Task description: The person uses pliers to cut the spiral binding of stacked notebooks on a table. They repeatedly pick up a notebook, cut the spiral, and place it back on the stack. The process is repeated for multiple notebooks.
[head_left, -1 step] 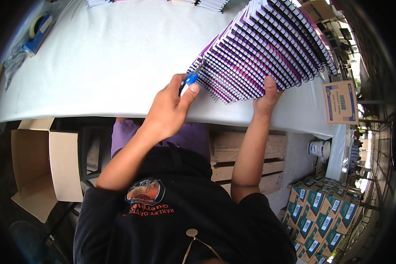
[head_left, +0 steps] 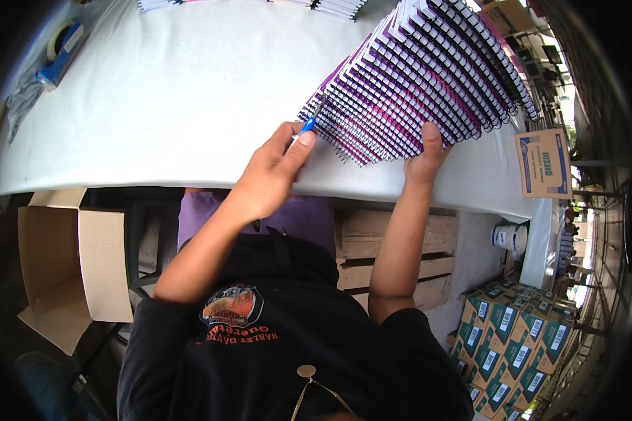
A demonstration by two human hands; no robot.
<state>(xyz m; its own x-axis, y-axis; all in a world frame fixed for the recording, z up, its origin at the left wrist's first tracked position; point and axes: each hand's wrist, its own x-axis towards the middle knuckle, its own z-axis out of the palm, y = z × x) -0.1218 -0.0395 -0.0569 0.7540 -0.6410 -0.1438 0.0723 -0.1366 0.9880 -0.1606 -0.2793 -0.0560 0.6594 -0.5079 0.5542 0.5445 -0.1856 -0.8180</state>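
Observation:
My left hand (head_left: 268,168) is closed round small blue-and-white pliers (head_left: 308,126). Their pointed metal tip reaches the lower left corner of a tall stack of spiral notebooks (head_left: 407,91), at the ends of the coils. Purple covers and white page edges show between the black coils. One loose coil end (head_left: 342,154) sticks out below the stack. On the near right side of the stack, my right hand (head_left: 426,158) grips the coil edge with its thumb up; its other fingers are hidden behind or under the notebooks.
A white-covered table (head_left: 161,105) lies under the work. At its far left is a blue tape dispenser (head_left: 60,59); more notebooks (head_left: 337,7) lie along the far edge. A carton (head_left: 543,163) stands at the right. Below are an open box (head_left: 105,266), a wooden pallet (head_left: 400,235) and stacked cartons (head_left: 512,344).
My left hand has turned slightly and the pliers with it, so less of their blue-and-white handle shows. The right hand and the stack look the same.

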